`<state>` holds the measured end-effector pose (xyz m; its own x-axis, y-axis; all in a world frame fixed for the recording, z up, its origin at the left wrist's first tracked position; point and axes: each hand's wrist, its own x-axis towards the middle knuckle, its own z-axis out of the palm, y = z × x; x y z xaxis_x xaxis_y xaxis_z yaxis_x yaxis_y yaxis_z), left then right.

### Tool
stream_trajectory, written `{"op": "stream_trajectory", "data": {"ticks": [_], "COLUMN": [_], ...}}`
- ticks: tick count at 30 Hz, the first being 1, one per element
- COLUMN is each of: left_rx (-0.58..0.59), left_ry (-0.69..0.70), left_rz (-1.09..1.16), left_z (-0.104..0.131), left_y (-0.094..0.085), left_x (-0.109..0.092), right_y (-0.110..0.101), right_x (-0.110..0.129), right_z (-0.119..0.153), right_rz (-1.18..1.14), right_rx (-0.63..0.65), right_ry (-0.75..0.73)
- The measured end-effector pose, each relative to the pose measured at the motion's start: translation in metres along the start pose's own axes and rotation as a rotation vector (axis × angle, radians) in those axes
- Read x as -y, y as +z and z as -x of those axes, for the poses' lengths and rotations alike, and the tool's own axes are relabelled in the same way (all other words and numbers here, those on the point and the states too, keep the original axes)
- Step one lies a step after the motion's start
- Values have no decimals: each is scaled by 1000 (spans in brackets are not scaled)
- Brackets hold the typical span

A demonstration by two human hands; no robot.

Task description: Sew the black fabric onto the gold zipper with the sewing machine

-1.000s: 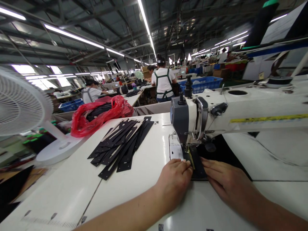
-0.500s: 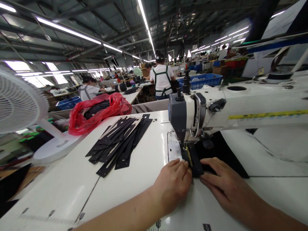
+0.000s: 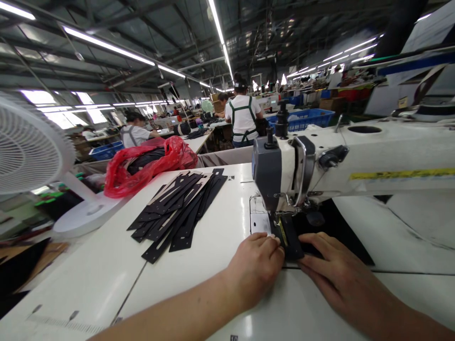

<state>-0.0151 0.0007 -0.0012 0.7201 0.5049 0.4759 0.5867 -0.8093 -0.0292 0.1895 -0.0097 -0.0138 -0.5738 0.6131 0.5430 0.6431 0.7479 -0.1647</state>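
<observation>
A black strip (image 3: 293, 245) with a slot lies at the needle of the sewing machine (image 3: 267, 175). Yellow-gold zipper teeth (image 3: 283, 231) show along the slot. On the strip's left edge my left hand (image 3: 255, 267) is closed, its fingertips bunched and pressing just in front of the machine's foot. My right hand (image 3: 336, 270) pinches the strip's right near corner between thumb and forefinger. A larger black sheet (image 3: 343, 234) lies flat under the machine arm, beyond my right fingers.
Slotted black strips (image 3: 181, 213) lie in a loose pile on the white table (image 3: 121, 270). Behind them sits a red plastic bag (image 3: 149, 166) with dark pieces inside. A white fan (image 3: 80, 203) stands at left. Co-workers (image 3: 243, 113) sit beyond, near a blue crate (image 3: 309, 119).
The view has shifted slightly, so the scene sits a little farther right. Both hands keep their hold on the strip, and more of the zipper teeth shows.
</observation>
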Motion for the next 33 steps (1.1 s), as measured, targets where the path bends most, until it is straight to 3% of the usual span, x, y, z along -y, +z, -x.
{"op": "stream_trajectory", "data": {"ticks": [11, 22, 33], "left_rx": [0, 42, 41], "left_ry": [-4, -80, -110], "left_rz": [36, 129, 109], "left_z": [-7, -7, -4], "left_y": [4, 15, 29], "left_x": [14, 27, 31], "right_y": [6, 8, 16], "right_x": [-13, -18, -28], "right_z": [-9, -17, -17], "right_rz": [-25, -38, 68], "right_rx": [-17, 61, -5], "right_ry": [21, 89, 39]}}
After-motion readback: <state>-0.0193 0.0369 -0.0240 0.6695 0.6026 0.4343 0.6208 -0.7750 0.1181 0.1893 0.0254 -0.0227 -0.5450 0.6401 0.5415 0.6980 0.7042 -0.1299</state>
